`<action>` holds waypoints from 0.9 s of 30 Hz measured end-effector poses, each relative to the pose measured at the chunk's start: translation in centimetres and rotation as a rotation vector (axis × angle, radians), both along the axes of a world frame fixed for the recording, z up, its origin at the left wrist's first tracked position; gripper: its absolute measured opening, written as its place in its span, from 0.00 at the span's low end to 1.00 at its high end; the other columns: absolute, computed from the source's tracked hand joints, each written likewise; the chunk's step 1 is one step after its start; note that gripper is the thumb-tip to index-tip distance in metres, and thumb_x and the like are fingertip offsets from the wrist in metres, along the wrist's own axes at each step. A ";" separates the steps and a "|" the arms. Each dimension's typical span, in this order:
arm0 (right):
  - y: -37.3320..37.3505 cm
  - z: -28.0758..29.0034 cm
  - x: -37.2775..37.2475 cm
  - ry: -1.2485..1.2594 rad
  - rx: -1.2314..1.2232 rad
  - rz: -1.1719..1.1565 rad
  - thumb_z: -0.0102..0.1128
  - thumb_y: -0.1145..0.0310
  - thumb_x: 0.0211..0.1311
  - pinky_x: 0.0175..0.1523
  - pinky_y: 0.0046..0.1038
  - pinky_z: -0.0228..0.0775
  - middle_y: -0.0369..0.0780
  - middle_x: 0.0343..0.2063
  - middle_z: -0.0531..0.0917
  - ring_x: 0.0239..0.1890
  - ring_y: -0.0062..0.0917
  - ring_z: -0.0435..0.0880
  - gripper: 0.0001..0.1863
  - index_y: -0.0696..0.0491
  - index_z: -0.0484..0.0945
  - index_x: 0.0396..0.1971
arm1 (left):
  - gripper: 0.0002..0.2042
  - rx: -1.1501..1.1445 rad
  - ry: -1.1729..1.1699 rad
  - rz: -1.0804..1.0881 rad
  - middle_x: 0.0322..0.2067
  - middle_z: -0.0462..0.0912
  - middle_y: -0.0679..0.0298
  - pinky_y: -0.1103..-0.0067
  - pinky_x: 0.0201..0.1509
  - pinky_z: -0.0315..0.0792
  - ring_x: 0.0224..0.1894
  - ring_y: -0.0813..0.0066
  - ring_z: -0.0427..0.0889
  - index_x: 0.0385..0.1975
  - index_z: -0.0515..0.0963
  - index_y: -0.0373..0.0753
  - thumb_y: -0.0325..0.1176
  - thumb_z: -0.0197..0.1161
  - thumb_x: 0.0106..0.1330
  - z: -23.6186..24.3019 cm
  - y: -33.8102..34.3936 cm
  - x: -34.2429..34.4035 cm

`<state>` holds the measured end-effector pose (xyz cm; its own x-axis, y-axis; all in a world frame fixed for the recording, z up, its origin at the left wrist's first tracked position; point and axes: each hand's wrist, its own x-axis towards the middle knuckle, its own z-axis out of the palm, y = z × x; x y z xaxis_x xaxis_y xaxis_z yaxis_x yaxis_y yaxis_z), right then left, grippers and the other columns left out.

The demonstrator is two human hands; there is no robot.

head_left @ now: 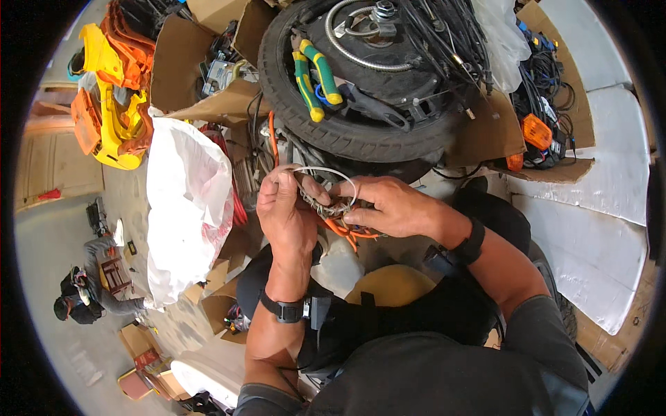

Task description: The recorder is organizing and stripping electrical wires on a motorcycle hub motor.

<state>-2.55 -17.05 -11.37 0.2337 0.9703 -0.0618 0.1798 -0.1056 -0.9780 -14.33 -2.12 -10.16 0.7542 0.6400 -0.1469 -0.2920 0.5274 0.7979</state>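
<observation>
My left hand is closed round a small bundle of wires with metal ends, in front of a tyred wheel. From the bundle's lower side several orange wire ends stick out. A thin white strip, which looks like a cable tie, arches over the bundle from one hand to the other. My right hand pinches at the bundle's right side with thumb and fingers; its exact grip is partly hidden. On the wheel lie pliers with green and yellow handles, beside a coil of black cables.
A white plastic bag stands on the left, near yellow and orange plastic parts. Cardboard boxes with hardware and cables flank the wheel. White foam-like slabs lie at right. Another person is far left.
</observation>
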 end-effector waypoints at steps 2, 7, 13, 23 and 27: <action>0.2 -0.5 -0.8 -0.018 0.065 -0.036 0.60 0.70 0.59 0.53 0.36 0.70 0.50 0.45 0.80 0.49 0.42 0.79 0.17 0.56 0.76 0.49 | 0.10 0.004 0.001 0.014 0.23 0.78 0.57 0.75 0.30 0.75 0.24 0.68 0.78 0.41 0.74 0.33 0.35 0.54 0.72 0.0 -0.1 0.0; 0.6 -1.3 -1.3 -0.307 0.296 -0.258 0.61 0.73 0.55 0.56 0.38 0.67 0.47 0.44 0.78 0.51 0.42 0.75 0.14 0.58 0.79 0.43 | 0.10 0.049 0.018 0.098 0.23 0.78 0.58 0.76 0.30 0.75 0.23 0.69 0.77 0.41 0.74 0.33 0.35 0.54 0.73 0.5 -0.6 0.4; 0.4 -0.4 -1.2 -0.306 0.237 -0.194 0.62 0.73 0.53 0.54 0.36 0.67 0.44 0.37 0.77 0.47 0.39 0.75 0.10 0.57 0.79 0.36 | 0.10 0.239 0.092 0.097 0.22 0.77 0.60 0.78 0.29 0.73 0.23 0.72 0.76 0.41 0.74 0.32 0.34 0.55 0.72 0.5 -0.6 0.3; 0.1 1.0 -0.5 -0.065 0.094 -0.069 0.58 0.69 0.57 0.52 0.39 0.67 0.48 0.38 0.78 0.46 0.43 0.77 0.12 0.58 0.76 0.40 | 0.10 0.512 0.142 0.092 0.21 0.75 0.63 0.83 0.23 0.68 0.21 0.78 0.73 0.42 0.75 0.33 0.35 0.56 0.72 0.4 -1.1 0.5; -0.2 1.6 -0.7 -0.026 0.028 -0.122 0.58 0.68 0.60 0.52 0.38 0.68 0.49 0.39 0.78 0.45 0.43 0.78 0.12 0.58 0.76 0.41 | 0.11 0.501 0.146 0.096 0.20 0.75 0.63 0.83 0.23 0.68 0.20 0.78 0.72 0.42 0.75 0.33 0.35 0.56 0.72 0.2 -1.1 0.8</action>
